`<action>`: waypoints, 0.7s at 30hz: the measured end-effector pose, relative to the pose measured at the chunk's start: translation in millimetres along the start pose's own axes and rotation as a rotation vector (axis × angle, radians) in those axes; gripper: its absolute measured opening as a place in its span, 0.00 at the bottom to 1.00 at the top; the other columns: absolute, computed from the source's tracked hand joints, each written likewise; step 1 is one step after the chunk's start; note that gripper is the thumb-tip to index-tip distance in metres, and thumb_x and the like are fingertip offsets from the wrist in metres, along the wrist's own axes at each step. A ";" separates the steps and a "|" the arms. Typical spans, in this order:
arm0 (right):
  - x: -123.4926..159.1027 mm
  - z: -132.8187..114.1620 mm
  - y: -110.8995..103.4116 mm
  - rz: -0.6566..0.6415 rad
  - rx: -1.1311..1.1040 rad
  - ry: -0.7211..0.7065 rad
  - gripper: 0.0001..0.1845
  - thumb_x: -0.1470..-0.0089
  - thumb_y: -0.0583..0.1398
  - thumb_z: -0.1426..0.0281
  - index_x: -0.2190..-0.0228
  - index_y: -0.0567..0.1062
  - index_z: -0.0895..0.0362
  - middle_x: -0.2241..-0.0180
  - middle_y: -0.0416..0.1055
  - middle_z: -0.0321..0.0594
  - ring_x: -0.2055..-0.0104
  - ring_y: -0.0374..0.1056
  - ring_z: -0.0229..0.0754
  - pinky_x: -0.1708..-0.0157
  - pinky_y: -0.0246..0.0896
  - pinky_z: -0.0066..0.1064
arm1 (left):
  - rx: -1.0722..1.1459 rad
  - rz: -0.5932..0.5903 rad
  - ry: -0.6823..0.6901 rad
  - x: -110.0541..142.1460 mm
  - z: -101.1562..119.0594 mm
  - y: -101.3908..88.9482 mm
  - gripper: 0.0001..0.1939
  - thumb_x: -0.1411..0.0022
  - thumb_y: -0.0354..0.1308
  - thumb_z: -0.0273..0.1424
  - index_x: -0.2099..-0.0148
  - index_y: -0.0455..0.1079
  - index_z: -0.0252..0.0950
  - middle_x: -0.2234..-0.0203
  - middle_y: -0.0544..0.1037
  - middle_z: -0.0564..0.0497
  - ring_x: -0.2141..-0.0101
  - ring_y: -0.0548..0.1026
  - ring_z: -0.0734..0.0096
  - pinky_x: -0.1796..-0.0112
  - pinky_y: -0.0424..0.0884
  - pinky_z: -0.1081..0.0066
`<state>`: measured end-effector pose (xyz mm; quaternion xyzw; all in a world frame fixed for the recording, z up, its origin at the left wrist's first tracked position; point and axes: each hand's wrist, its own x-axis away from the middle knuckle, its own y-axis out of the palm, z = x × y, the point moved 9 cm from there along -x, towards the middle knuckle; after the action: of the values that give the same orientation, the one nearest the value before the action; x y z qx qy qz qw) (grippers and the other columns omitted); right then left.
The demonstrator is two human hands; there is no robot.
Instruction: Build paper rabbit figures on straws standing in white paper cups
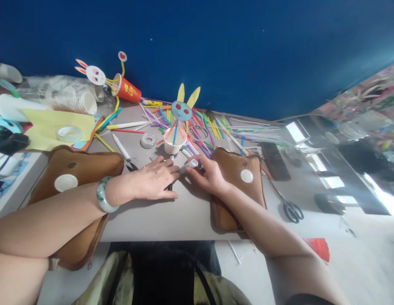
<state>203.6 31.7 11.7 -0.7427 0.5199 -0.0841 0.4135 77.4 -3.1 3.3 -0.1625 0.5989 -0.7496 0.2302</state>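
Observation:
My left hand [155, 180] lies on the grey table [158, 216], fingers together, fingertips touching a small white tube [188, 164]. My right hand [208, 173] curls round the other end of that tube. A jade bangle [103, 195] sits on my left wrist. Just behind the hands stands a white paper cup [174, 144] with a blue rabbit face [181, 110] on straws. Black scissors [131, 166] lie partly under my left hand.
Two brown padded cushions [85, 165] [238, 169] lie under my forearms. Several coloured straws [212, 127] litter the back, with tape rolls [68, 134] [148, 140], a red cup rabbit [128, 89], stacked white cups [72, 101], a marker [120, 146] and second scissors [290, 207].

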 end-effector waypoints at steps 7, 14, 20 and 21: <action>0.4 -5.8 11.3 -0.080 0.058 -0.110 0.11 0.32 0.56 0.60 0.55 0.72 0.53 0.59 0.78 0.45 0.57 0.74 0.47 0.54 0.69 0.38 | 0.057 -0.024 -0.010 2.7 -3.9 -1.9 0.22 0.32 0.59 0.48 0.46 0.72 0.38 0.46 0.77 0.44 0.45 0.71 0.50 0.46 0.59 0.55; -1.8 -10.7 15.0 -0.120 0.118 -0.174 0.10 0.31 0.54 0.63 0.53 0.70 0.54 0.59 0.76 0.47 0.57 0.73 0.48 0.54 0.69 0.39 | 0.052 -0.028 -0.011 2.3 -3.8 -3.0 0.21 0.32 0.60 0.47 0.46 0.72 0.37 0.47 0.76 0.44 0.46 0.71 0.50 0.45 0.58 0.55; -1.2 -13.3 8.6 -0.046 0.129 -0.257 0.08 0.31 0.57 0.64 0.54 0.70 0.54 0.61 0.76 0.46 0.60 0.72 0.47 0.57 0.70 0.40 | 0.021 -0.065 -0.006 2.6 -2.7 -0.6 0.22 0.32 0.59 0.48 0.46 0.71 0.37 0.50 0.77 0.43 0.48 0.71 0.50 0.46 0.59 0.54; -0.9 -13.4 7.8 -0.034 0.131 -0.261 0.08 0.31 0.57 0.64 0.54 0.70 0.54 0.61 0.76 0.46 0.61 0.72 0.47 0.57 0.70 0.40 | 0.016 -0.065 -0.006 2.6 -2.7 -0.6 0.22 0.32 0.59 0.48 0.46 0.71 0.37 0.49 0.76 0.43 0.48 0.71 0.50 0.46 0.59 0.54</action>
<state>190.3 24.5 15.1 -0.7275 0.4423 -0.0273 0.5237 73.7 -2.1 3.2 -0.1824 0.5866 -0.7610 0.2088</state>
